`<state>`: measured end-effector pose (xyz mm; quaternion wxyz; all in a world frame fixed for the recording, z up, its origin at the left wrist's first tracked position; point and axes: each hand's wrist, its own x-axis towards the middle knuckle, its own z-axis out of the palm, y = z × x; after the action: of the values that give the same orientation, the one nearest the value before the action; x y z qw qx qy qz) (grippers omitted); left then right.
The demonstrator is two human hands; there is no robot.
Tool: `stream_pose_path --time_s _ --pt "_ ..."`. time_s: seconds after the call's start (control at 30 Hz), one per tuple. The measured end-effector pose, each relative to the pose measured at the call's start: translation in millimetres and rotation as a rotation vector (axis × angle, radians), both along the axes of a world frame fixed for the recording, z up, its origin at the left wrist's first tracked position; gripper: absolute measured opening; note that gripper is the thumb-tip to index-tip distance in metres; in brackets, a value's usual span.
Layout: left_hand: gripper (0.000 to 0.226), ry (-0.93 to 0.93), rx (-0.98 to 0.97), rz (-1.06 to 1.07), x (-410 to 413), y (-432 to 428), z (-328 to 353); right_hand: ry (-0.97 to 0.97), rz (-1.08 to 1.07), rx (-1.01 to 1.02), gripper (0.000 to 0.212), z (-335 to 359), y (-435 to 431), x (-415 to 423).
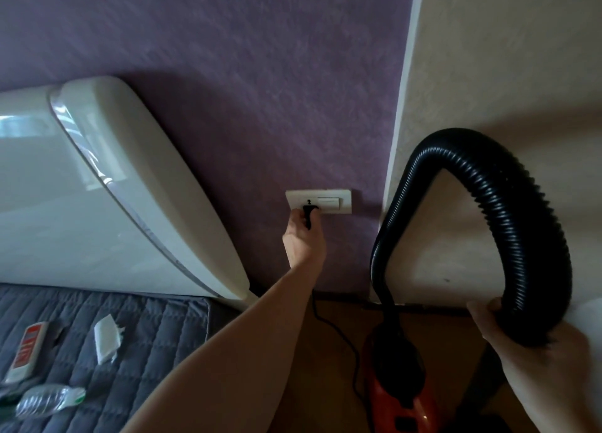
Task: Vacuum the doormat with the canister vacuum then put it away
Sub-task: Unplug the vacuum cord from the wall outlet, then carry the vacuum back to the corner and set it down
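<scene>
Item: plug [309, 212], black, at wall socket [338, 201], pinched by left hand [301, 237]; whether seated, unclear. Right hand [527, 344] grips looped hose [508, 185]. Canister vacuum [400, 397] stands on the floor below, nearer the right hand. Doormat out of view.

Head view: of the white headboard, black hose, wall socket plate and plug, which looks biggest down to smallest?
1. white headboard
2. black hose, though nearness to the camera enlarges it
3. wall socket plate
4. plug, partly hidden in the grip of the left hand
</scene>
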<state>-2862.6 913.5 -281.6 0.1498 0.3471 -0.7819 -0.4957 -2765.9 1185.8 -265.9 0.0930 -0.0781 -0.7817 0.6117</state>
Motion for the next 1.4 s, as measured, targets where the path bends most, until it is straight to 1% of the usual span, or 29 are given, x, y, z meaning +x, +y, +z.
stream_pose_path --time_s 0.03,0.07,0.13,0.17,0.2,0.23,0.3,0.33,0.37,0.4,0.43,0.5,0.57,0.6,0.63,0.73,0.77,0.83,0.9,0.97,1.07,1.1,1.23,1.33,1.4 --pt "0.027 0.02 0.004 0.008 -1 1 -1 0.015 0.003 0.016 0.053 2 -1 -1" --pt "0.027 0.038 0.01 0.016 -1 2 -2 0.038 0.017 0.021 0.049 2 -1 -2" --pt "0.027 0.061 0.022 0.026 0 5 -5 0.04 0.025 0.013 0.045 4 -3 -1" --pt "0.027 0.065 0.031 0.033 0 6 -6 0.03 -0.001 0.001 0.048 5 -4 -1" --pt "0.027 0.068 0.048 0.043 0 7 -6 0.008 -0.006 -0.018 0.041 5 -4 0" --pt "0.027 0.072 0.066 0.052 -1 8 -5 -0.001 -0.008 -0.026 0.039 3 -3 0" --pt "0.025 0.072 0.068 0.063 -1 10 0 0.012 -0.001 -0.006 0.056 2 -2 1" --pt "0.023 0.069 0.057 0.065 2 12 2 0.012 -0.014 -0.003 0.056 3 -3 1" --pt "0.02 0.069 0.045 0.062 10 16 0 0.019 -0.021 0.001 0.048 3 -2 1" --pt "0.018 0.067 0.04 0.044 24 21 -6 0.036 0.002 0.023 0.034 -2 0 0" --pt "0.019 0.048 0.042 0.014 42 28 -14 0.026 0.007 0.061 0.025 0 -2 0" --pt "0.019 -0.011 0.063 -0.035 84 39 -32 0.086 0.035 0.117 0.048 2 -2 -2" --pt "0.018 -0.036 0.09 -0.018 106 44 -46 0.136 0.071 0.09 0.075 3 1 -2" --pt "0.018 -0.048 0.104 -0.009 109 45 -50 0.142 0.075 0.068 0.083 4 3 -1" --pt "0.017 -0.062 0.126 -0.02 109 46 -51 0.141 0.072 0.053 0.085 0 6 -1" --pt "0.014 -0.079 0.219 -0.147 113 55 -43 0.145 0.095 0.018 0.074 1 9 3" --pt "0.012 -0.104 0.21 -0.207 117 59 -40 0.156 0.108 0.023 0.068 0 10 5" --pt "0.011 -0.16 0.176 -0.334 125 63 -34 0.179 0.122 0.039 0.064 0 10 8" --pt "0.009 -0.184 0.15 -0.419 132 65 -36 0.185 0.123 0.044 0.053 0 10 9" --pt "0.007 -0.211 0.131 -0.466 138 68 -44 0.176 0.119 0.043 0.041 0 10 8" --pt "0.012 -0.253 0.113 -0.51 146 71 -54 0.162 0.122 0.017 0.025 -2 11 9" --pt "0.013 -0.27 0.102 -0.535 148 71 -59 0.16 0.127 0.008 0.023 -3 11 9" --pt "0.016 -0.299 0.043 -0.578 164 72 -79 0.217 0.164 -0.003 0.031 -4 15 11" --pt "0.016 -0.333 0.009 -0.567 184 69 -96 0.273 0.161 0.016 0.031 -7 19 14" --pt "0.013 -0.372 -0.012 -0.585 199 68 -112 0.303 0.158 0.027 0.027 -13 23 18"
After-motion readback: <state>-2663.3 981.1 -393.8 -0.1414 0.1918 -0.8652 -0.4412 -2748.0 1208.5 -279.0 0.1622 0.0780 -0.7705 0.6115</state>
